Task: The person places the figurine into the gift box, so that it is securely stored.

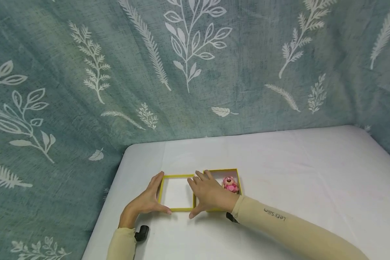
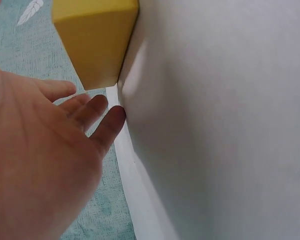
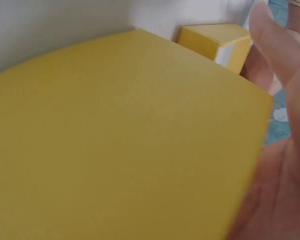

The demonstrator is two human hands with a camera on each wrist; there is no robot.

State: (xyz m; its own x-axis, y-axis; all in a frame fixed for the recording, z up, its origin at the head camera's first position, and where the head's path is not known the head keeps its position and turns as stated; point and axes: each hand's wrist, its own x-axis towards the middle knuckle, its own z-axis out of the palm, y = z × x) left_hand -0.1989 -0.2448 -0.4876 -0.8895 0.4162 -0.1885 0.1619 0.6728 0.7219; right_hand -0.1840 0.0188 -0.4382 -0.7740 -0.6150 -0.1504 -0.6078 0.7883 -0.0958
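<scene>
A square box part (image 1: 177, 209) with a yellow rim and white inside lies on the table. Beside its left edge is my left hand (image 1: 146, 198), thumb and fingers spread around that side; the left wrist view shows these fingers fairly straight near a yellow wall (image 2: 97, 45). To the right stands a similar yellow-edged box (image 1: 221, 169), holding a pink bear figurine (image 1: 230, 185). My right hand (image 1: 211, 193) reaches over this second box, fingers extended toward the first one's right edge. In the right wrist view, a large yellow side (image 3: 125, 135) fills the foreground; finger contact is unclear.
A white cloth covers the table (image 1: 295, 173). Behind it and to the left hangs a green leaf-patterned curtain (image 1: 247, 65). Black devices (image 1: 142, 233) are worn at the wrists, and the right sleeve (image 1: 279, 220) crosses the table's front right.
</scene>
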